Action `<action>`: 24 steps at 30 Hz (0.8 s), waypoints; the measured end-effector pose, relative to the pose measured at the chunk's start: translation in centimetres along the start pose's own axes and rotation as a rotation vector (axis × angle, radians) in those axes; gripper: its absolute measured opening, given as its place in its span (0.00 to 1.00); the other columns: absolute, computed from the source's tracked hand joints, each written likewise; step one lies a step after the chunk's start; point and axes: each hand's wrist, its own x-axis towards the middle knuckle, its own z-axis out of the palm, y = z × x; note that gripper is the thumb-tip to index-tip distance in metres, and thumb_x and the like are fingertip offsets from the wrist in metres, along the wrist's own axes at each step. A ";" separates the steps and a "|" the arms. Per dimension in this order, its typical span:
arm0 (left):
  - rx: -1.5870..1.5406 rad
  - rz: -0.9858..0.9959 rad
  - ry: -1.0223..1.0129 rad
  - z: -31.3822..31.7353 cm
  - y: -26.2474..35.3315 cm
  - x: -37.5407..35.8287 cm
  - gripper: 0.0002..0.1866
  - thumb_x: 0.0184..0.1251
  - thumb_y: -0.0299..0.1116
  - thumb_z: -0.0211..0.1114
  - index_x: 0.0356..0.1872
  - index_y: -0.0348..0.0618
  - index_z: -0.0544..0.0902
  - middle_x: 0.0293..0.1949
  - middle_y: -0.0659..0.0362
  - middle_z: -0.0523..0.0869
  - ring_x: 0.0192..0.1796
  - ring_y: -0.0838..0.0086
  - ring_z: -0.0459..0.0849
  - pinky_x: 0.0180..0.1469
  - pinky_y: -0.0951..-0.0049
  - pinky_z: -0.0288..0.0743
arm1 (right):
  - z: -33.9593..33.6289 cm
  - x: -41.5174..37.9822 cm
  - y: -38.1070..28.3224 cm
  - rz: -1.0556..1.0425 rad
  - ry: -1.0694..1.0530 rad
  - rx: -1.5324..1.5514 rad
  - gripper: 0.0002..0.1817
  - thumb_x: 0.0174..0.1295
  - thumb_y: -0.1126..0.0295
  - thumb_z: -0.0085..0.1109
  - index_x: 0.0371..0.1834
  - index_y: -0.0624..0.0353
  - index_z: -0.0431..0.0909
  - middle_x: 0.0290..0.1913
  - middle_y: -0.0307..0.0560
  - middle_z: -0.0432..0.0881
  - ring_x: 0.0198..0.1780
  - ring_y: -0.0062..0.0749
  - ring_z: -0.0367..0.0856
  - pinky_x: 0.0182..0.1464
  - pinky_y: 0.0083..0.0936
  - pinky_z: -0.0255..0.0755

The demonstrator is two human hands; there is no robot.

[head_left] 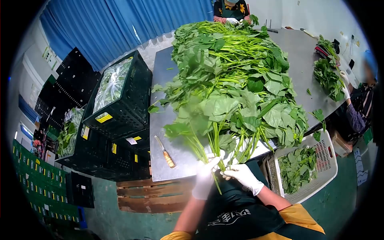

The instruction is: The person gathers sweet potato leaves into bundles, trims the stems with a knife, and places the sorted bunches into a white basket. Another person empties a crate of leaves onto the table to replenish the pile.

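My left hand (205,177), in a white glove and slightly blurred, is closed around a bunch of long-stemmed leafy greens (195,138) at the table's near edge. Close beside it, my right hand (243,176), also white-gloved, pinches at the lower ends of green stems; its fingertips partly hide what they grip. One stem hangs down between the two hands. A big heap of leafy greens (248,80) spreads over the metal table (165,76) in front of me. To the left of my hands lies a knife (167,156) with a wooden handle, touched by neither hand.
Dark crates (134,96) with bagged greens are stacked left of the table. At my right stands a white basket (326,156) holding loose greens. One co-worker (236,11) stands at the far end; another (360,96) handles greens on the right. A wooden pallet (152,196) lies below.
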 end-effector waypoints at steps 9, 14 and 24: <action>0.262 0.317 0.106 -3.3 -2.8 2.0 0.03 0.61 0.24 0.63 0.32 0.41 0.77 0.21 0.68 0.73 0.20 0.87 0.68 0.23 0.86 0.59 | -5.0 -2.3 1.7 -0.486 0.430 0.350 0.14 0.67 0.68 0.52 0.48 0.65 0.78 0.40 0.46 0.82 0.39 0.26 0.79 0.50 0.22 0.72; -0.080 0.186 0.205 -4.5 3.0 2.0 0.08 0.64 0.26 0.60 0.43 0.39 0.77 0.26 0.68 0.75 0.22 0.88 0.67 0.23 0.87 0.59 | -10.2 -3.7 -1.9 -0.587 0.378 0.855 0.31 0.67 0.56 0.53 0.67 0.64 0.60 0.46 0.48 0.81 0.39 0.25 0.80 0.36 0.17 0.73; 0.075 0.145 0.240 -4.5 4.4 0.1 0.13 0.63 0.24 0.60 0.48 0.36 0.76 0.32 0.63 0.76 0.30 0.81 0.73 0.29 0.83 0.68 | 0.6 6.3 2.5 -0.429 0.347 -1.390 0.14 0.52 0.55 0.61 0.30 0.56 0.78 0.21 0.49 0.78 0.24 0.46 0.79 0.28 0.39 0.71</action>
